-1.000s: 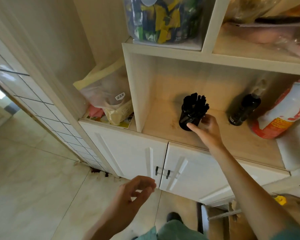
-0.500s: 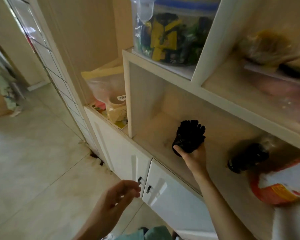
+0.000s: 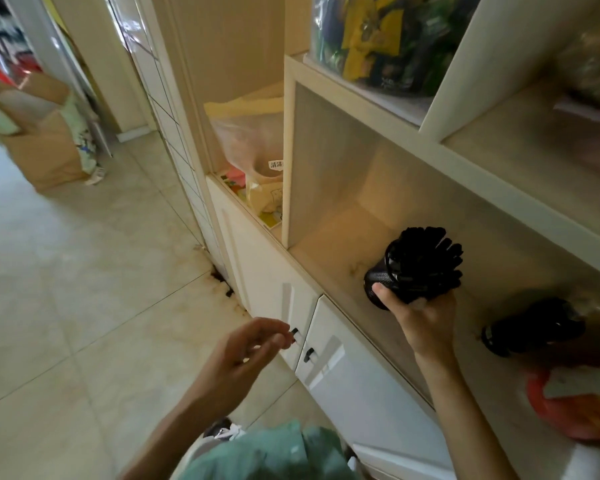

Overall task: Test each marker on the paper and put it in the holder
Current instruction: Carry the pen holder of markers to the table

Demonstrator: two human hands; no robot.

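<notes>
Holder (image 3: 381,284): black mesh cup, tilted hard so its mouth points up and right, packed with black markers (image 3: 426,263) that fan out of the opening. It sits in the open cabinet compartment, low over the wooden shelf (image 3: 329,244); can't tell if its base touches the wood.

Right hand (image 3: 421,318) is below and right of the holder, palm up toward it. Thumb lies across the holder's lower wall, and the other fingers curl up behind the marker bundle (mostly hidden by it). So it grips the holder from underneath, with the cup above the palm and leaning left of the wrist.

Left hand (image 3: 243,351) is well apart from the holder, lower and to the left, in front of the white cabinet doors (image 3: 357,386). Its fingers are loosely bent, tips near the small black door handles (image 3: 302,344), holding nothing.

Around it:
- A dark bottle (image 3: 530,327) lies on the same shelf to the right, near the wrist but not touching it.
- A red-orange package (image 3: 568,410) is further right and blurred.
- A clear bin of yellow and green packets (image 3: 378,39) is on the shelf above.
- A plastic bag with a label (image 3: 253,147) is in the compartment to the left.
- Brown paper bag (image 3: 39,133) on the tiled floor, far left.
</notes>
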